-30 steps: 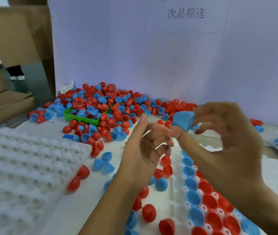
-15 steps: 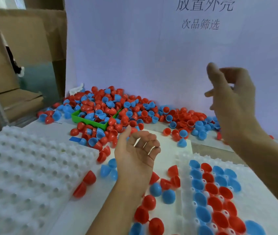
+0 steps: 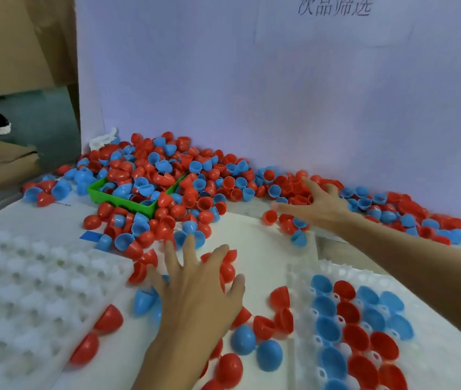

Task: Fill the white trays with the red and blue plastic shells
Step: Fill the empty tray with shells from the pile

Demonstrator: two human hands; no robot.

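Two hands: my left hand and right hand, both spread, empty.
Change: blue shell gone from my fingers; reaching the back-edge pile.
Meaning: right tray needs more.

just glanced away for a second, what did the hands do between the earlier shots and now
The right hand let go of the blue shell it pinched a second ago, rose, then reached out to the far pile of shells, fingers spread. The left hand uncurled and now lies spread over the loose shells between the trays. The empty white tray and the partly filled tray look unchanged.
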